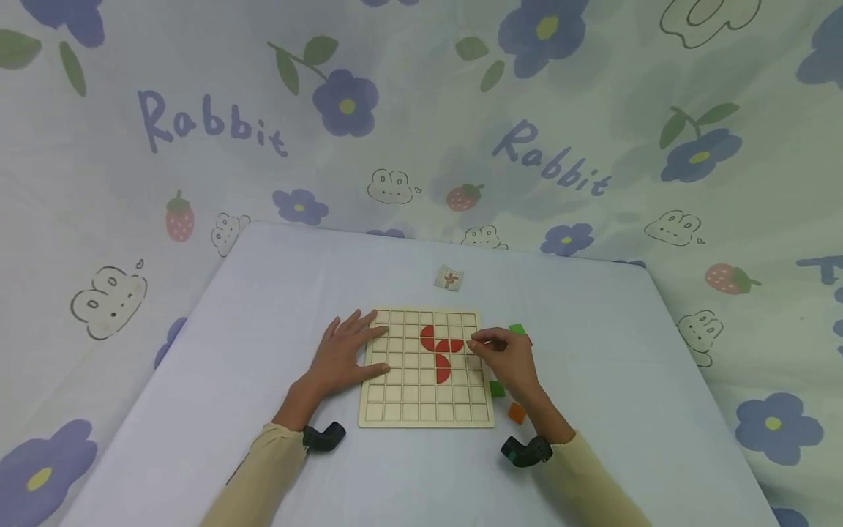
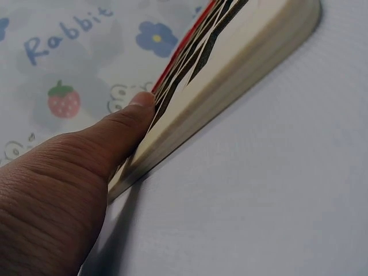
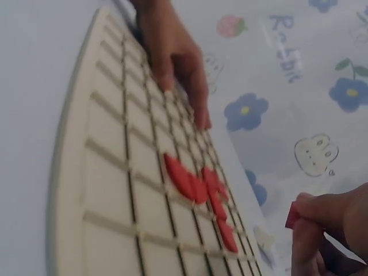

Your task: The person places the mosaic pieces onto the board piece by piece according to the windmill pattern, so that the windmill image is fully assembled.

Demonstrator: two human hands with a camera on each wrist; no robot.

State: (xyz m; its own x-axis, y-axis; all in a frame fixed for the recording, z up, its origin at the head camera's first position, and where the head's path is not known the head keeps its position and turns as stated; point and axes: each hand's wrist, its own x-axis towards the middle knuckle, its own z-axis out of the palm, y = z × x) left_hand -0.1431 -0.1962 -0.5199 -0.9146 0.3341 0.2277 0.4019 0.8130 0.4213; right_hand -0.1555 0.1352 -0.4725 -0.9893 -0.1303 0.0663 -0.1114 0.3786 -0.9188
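A square wooden grid board (image 1: 411, 395) lies on the white table. Several red quarter-round pieces (image 1: 443, 368) sit in its cells, right of the middle. My left hand (image 1: 339, 355) rests at the board's left edge with fingers spread; in the left wrist view its thumb (image 2: 123, 129) touches the rim. Over the right side of the board is my right hand (image 1: 510, 360). Between thumb and fingertips it pinches a small red piece (image 3: 292, 215), plain in the right wrist view and mostly covered by the fingers in the head view.
Beside the board's right edge lie a green piece (image 1: 497, 389) and an orange piece (image 1: 516, 413). Another green piece (image 1: 516, 329) shows partly behind the right hand. A small card with a red pattern (image 1: 449, 278) lies beyond the board. Patterned cloth (image 1: 421, 110) hangs behind the table.
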